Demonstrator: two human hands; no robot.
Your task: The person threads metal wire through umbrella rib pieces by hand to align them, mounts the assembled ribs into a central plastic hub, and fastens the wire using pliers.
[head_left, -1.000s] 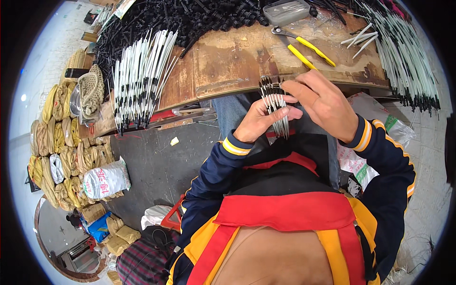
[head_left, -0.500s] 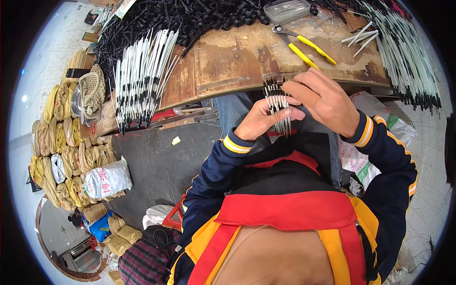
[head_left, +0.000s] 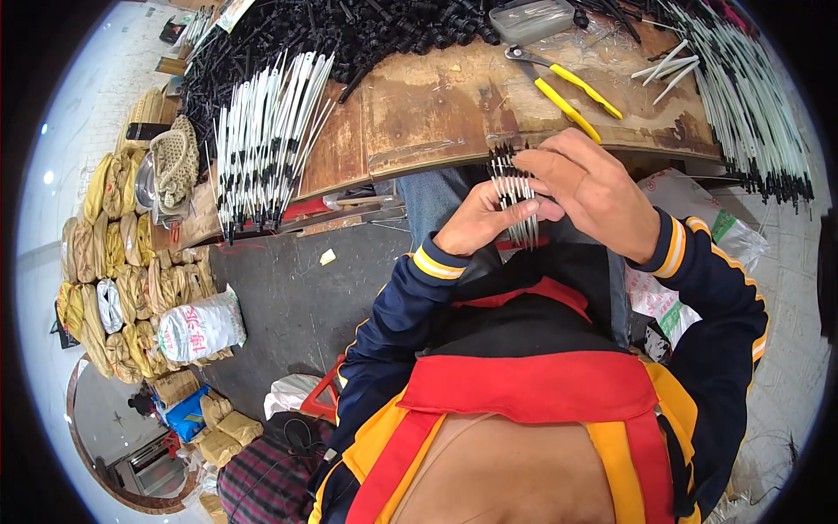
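Note:
Above my lap, by the near edge of the workbench, my left hand (head_left: pixel 482 216) is closed around a bundle of thin white rods with black tips (head_left: pixel 515 185). The black tips point toward the bench and the pale ends stick out below the thumb. My right hand (head_left: pixel 602 194) is bent over the bundle's right side, its fingers curled and touching the upper part of the rods. Its fingertips are partly hidden, so whatever they pinch cannot be made out.
On the wooden workbench (head_left: pixel 419 105) lie yellow-handled pliers (head_left: pixel 567 92), a heap of black plastic parts (head_left: pixel 384 26) and a clear plastic box (head_left: pixel 531 19). White rods with black ends lie in piles at left (head_left: pixel 272 131) and right (head_left: pixel 755 122). Wrapped packages (head_left: pixel 122 297) are stacked at far left.
The whole view has shifted slightly. My left hand keeps its hold on the bundle, and my right hand's fingers have moved a little against the black-tipped ends.

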